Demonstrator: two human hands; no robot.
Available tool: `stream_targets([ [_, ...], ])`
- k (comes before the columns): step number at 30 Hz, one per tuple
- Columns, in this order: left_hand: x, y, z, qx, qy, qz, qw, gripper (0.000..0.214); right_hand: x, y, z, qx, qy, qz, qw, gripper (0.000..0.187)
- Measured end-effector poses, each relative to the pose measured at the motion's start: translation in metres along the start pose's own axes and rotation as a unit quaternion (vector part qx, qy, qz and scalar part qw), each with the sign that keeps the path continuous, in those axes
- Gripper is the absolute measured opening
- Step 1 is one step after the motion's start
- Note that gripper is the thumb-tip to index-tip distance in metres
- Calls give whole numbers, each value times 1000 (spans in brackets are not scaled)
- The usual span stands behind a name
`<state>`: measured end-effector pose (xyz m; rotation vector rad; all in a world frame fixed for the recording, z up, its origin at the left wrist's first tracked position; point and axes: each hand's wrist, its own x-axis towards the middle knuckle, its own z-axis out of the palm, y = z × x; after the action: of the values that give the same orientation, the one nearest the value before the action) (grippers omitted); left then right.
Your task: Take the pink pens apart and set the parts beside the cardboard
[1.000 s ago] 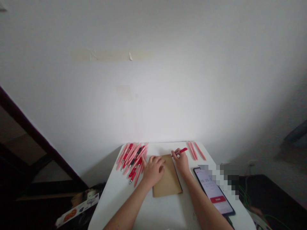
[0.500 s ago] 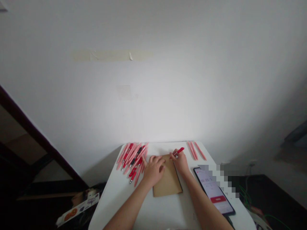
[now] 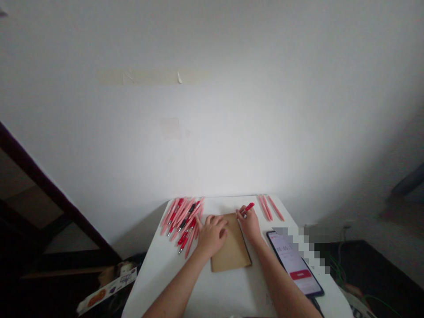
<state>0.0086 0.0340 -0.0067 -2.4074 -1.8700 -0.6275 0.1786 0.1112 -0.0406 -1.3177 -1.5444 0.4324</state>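
A brown notebook (image 3: 233, 251) lies on the small white table (image 3: 225, 293) in front of me. My left hand (image 3: 212, 234) rests on its upper left part, fingers spread and holding nothing. At the notebook's upper right corner, my right hand (image 3: 248, 223) grips a red pen (image 3: 250, 206); its red end sticks up past the fingers, and its tip is too small to make out. Just left of my left hand is a heap of pens (image 3: 182, 218), pink, red and a few black. Three pink pens (image 3: 265, 208) lie apart at the table's back right.
A phone (image 3: 294, 263) showing a timer lies on the table's right side, by my right forearm. The white wall (image 3: 212, 132) stands directly behind the table. Left of the table, low down, is a printed box (image 3: 107, 291); green cables (image 3: 338, 267) hang at the right.
The right hand and red pen have shifted very slightly at the notebook's top right corner. My left hand stays on the notebook. The phone's timer display differs.
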Motion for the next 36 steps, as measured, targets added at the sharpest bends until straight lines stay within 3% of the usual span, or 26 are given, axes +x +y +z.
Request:
stream_targets([
  [13,0,-2,2,-14,3,5,1000,30,0,-1,-2,0,26,16,1000,34],
  [22,1,-1,1,-15,2,3,1000,28,-1,-5,-8,58,3,22,998,35],
  [29,2,-1,-1,-13,3,2,1000,24,-5,3,-4,59,8,-6,998,20],
  [36,1,-2,0,-3,-6,17,1000,33,0,7,3,67,-13,3,998,24],
])
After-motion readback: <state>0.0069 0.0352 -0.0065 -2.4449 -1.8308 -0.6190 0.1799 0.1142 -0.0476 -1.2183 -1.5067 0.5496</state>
